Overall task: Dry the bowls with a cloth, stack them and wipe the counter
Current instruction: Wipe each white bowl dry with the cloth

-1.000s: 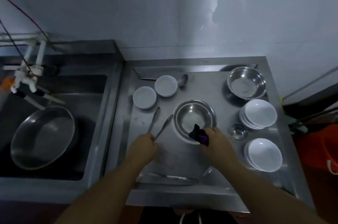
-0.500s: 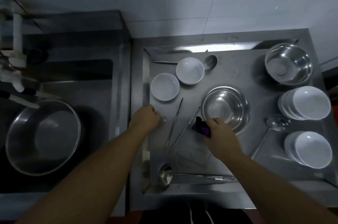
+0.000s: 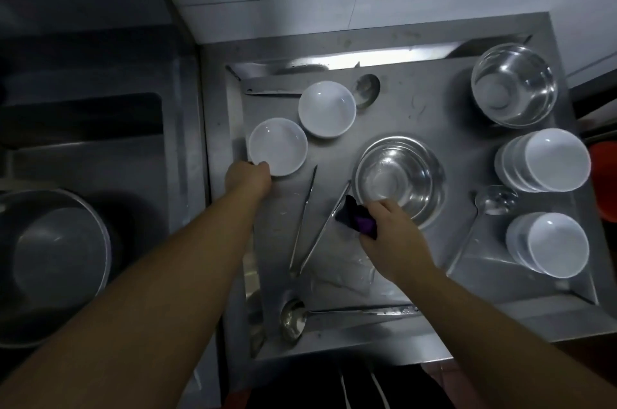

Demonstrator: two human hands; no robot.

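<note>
Now the left hand (image 3: 248, 176) took hold of a small white bowl (image 3: 277, 146) by its near rim.

Beside the middle steel bowl (image 3: 399, 180), on its near side, the right hand (image 3: 389, 230) squeezed a dark purple cloth (image 3: 355, 218). Another small white bowl (image 3: 327, 108) sat just behind the held one, left of the steel bowl. Two stacks of white bowls (image 3: 547, 160) (image 3: 551, 243) stood to its right, so some stacking looked done. The two loose bowls probably needed drying. The counter (image 3: 417, 98) looked wet and streaky near the steel bowl, so wiping was likely left to do.
</note>
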